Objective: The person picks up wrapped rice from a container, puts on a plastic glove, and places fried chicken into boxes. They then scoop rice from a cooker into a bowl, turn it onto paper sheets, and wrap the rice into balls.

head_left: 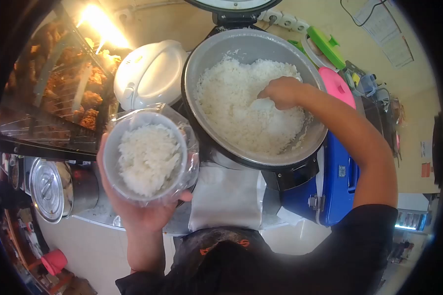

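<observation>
My left hand (150, 216) supports a white bowl (112, 156) from below and around its side. Cooked white rice (147, 160) is heaped inside the bowl, and a clear plastic bag (192, 147) lies crumpled about its rim. Over the large round rice cooker (197, 115), my right hand (283, 93) is closed with its fingers down at the rice (231, 93). A pale rice paddle (263, 104) shows partly under those fingers; its handle is hidden in my grip. The cooker's lid (236, 4) stands raised at the back.
A lit glass case (59, 78) of fried food stands left, with a white lidded container (150, 73) beside it. A steel pot (51, 189) is lower left. Blue cooler (330, 182), pink lid (337, 86) and green-rimmed lid (325, 46) lie right. White paper sheets (226, 196) lie in front.
</observation>
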`<action>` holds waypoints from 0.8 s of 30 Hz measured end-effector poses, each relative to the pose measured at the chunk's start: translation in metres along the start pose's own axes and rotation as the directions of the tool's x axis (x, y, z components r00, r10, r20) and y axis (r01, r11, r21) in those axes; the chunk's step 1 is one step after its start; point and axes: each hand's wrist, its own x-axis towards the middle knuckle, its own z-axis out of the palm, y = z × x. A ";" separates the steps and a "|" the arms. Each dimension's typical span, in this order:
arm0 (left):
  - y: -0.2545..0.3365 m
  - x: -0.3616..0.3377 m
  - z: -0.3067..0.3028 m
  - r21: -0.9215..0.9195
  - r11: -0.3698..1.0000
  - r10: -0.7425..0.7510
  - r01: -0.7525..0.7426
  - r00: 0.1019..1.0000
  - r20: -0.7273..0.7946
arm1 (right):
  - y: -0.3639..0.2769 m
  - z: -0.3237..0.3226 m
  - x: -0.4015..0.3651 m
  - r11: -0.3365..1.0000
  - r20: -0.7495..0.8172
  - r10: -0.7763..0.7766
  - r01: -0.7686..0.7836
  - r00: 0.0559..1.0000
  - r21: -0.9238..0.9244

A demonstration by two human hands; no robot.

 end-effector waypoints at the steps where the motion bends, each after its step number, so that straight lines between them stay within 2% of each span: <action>1: 0.002 0.000 -0.004 -0.004 1.000 -0.022 0.022 0.998 0.060 | 0.002 0.003 0.002 1.000 0.014 -0.023 0.023 1.000 0.018; 3: 0.006 0.001 -0.013 -0.005 0.998 -0.066 0.068 0.982 0.178 | -0.008 0.011 -0.002 0.993 0.031 0.021 -0.024 0.999 0.115; 7: 0.006 0.008 -0.016 -0.028 0.997 -0.068 0.076 0.972 0.226 | -0.027 0.015 -0.009 0.962 0.101 0.024 -0.050 0.995 0.267; 10: 0.004 0.012 -0.015 -0.018 0.996 -0.077 0.083 0.973 0.220 | -0.037 0.010 -0.011 0.929 0.138 -0.071 0.015 0.988 0.371; 13: 0.005 0.015 -0.015 0.000 0.995 -0.096 0.098 0.977 0.192 | -0.048 0.022 -0.006 0.891 0.151 -0.245 0.161 0.958 0.426; 16: 0.000 0.013 -0.009 0.008 0.998 -0.056 0.055 0.998 0.036 | -0.053 0.029 -0.003 0.850 0.162 -0.321 0.209 0.933 0.483; 19: -0.002 0.013 -0.008 0.009 0.999 -0.040 0.040 0.998 -0.042 | -0.043 0.034 -0.007 0.700 0.205 -0.335 0.098 0.920 0.707; 22: -0.004 0.016 -0.008 0.042 0.999 -0.005 0.006 1.000 -0.022 | -0.030 0.027 -0.019 0.638 0.307 -0.326 -0.031 0.894 0.770; 24: -0.006 0.020 -0.005 0.065 0.998 -0.003 0.003 1.000 -0.005 | -0.028 0.015 -0.028 0.624 0.290 -0.359 -0.003 0.887 0.782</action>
